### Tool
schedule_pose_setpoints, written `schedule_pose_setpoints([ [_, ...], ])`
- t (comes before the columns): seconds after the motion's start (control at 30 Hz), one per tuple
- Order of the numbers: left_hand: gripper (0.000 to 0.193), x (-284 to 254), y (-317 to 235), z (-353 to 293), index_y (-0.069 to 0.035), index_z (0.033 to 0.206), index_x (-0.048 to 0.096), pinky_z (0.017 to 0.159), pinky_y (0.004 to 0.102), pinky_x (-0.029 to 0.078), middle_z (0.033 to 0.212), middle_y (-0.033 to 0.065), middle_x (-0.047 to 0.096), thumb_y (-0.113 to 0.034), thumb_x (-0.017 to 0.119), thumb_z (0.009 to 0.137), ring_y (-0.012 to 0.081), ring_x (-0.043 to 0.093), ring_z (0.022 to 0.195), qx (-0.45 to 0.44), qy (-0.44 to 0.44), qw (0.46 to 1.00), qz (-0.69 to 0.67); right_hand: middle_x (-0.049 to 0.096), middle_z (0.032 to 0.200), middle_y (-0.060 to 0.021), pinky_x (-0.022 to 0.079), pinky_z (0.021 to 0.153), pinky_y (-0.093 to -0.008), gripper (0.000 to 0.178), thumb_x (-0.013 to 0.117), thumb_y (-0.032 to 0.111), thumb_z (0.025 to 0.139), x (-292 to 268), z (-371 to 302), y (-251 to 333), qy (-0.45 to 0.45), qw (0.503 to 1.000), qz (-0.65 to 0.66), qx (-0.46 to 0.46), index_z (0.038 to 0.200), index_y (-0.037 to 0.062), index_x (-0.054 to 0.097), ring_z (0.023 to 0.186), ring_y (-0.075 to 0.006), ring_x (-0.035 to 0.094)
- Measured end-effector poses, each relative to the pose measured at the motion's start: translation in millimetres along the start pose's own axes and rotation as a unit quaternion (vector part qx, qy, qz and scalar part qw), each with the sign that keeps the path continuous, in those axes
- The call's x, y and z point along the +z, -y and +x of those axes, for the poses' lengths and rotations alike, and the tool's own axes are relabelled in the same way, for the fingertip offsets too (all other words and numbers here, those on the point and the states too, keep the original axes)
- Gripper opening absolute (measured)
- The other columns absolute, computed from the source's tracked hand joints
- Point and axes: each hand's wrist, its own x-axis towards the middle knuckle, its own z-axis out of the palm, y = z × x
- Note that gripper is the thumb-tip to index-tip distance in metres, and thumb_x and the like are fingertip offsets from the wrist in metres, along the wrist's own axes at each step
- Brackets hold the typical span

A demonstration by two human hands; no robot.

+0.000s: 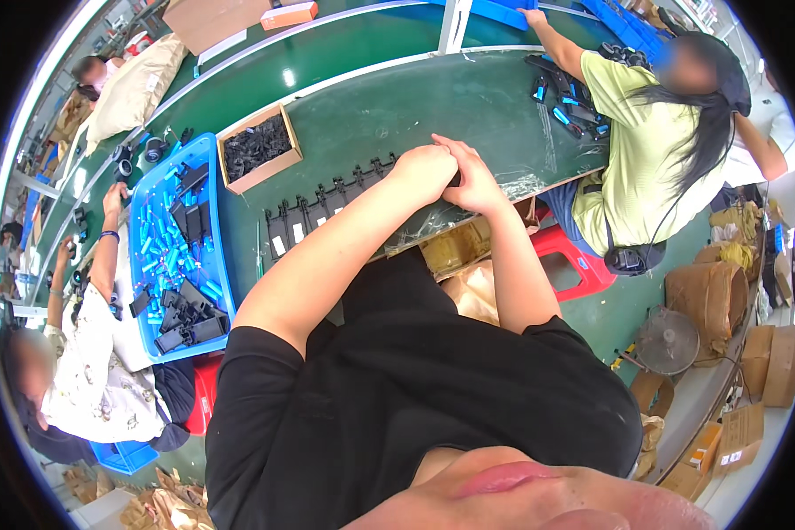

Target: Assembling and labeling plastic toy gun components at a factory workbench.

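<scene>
My left hand (426,174) and my right hand (477,183) meet over the front edge of the green worktable (371,115). Both are closed, fingers pressed together, around a black plastic part (455,179); only a sliver of it shows between them, and the rest is hidden. Just left of my hands, partly behind my left forearm, lies a row of black plastic housings (314,210), set side by side, some with white labels. Beyond it stands an open cardboard box (231,184) full of small black pieces.
To the left, a blue bin (224,265) holds blue cylinders and black housings. A co-worker (106,380) sits beside it. At the right another co-worker (654,159) sits near black and blue parts (570,102). A red stool (583,265) and a fan (667,340) stand at the right.
</scene>
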Motion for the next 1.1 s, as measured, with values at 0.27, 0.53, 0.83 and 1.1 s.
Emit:
schedule_pose_setpoints([
  [0.27, 0.011, 11, 4, -1, -0.001, 0.087, 0.075, 0.08, 0.0451, 0.061, 0.097, 0.0189, 0.074, -0.006, 0.067, 0.081, 0.0356, 0.074, 0.092, 0.035, -0.013, 0.999, 0.003, 0.063, 0.136, -0.02, 0.042, 0.115, -0.0462, 0.086, 0.074, 0.007, 0.063, 1, -3, 2, -0.004, 1.0, -0.008, 0.001, 0.148, 0.0074, 0.057, 0.131, -0.0407, 0.057],
  [0.53, 0.009, 0, -4, -46, -0.002, 0.09, 0.071, 0.082, 0.0441, 0.06, 0.099, 0.0123, 0.069, -0.007, 0.069, 0.083, 0.0331, 0.071, 0.095, 0.065, -0.174, 0.976, -0.109, 0.069, 0.131, -0.0169, 0.046, 0.111, -0.0462, 0.071, 0.075, 0.006, 0.067, 11, 6, -13, -0.017, 0.996, -0.025, -0.086, 0.137, 0.0074, 0.066, 0.127, -0.0376, 0.06],
  [0.83, 0.022, -30, 23, -220, -0.005, 0.107, 0.072, 0.091, 0.0432, 0.057, 0.113, 0.0118, 0.072, -0.008, 0.074, 0.085, 0.0337, 0.069, 0.106, -0.141, -0.327, 0.932, -0.069, 0.068, 0.139, -0.015, 0.041, 0.118, -0.0456, 0.078, 0.057, 0.0, 0.06, 6, 6, -3, 0.034, 0.991, -0.049, -0.116, 0.137, 0.0057, 0.066, 0.133, -0.0382, 0.058],
  [1.1, 0.012, -24, 24, -200, -0.005, 0.104, 0.074, 0.084, 0.0416, 0.057, 0.105, 0.0102, 0.074, -0.006, 0.071, 0.093, 0.0328, 0.07, 0.099, -0.074, -0.3, 0.94, -0.144, 0.069, 0.138, -0.0103, 0.042, 0.117, -0.0422, 0.082, 0.063, 0.001, 0.061, 15, 8, -4, 0.034, 0.992, -0.045, -0.116, 0.143, 0.0071, 0.061, 0.129, -0.0338, 0.058],
])
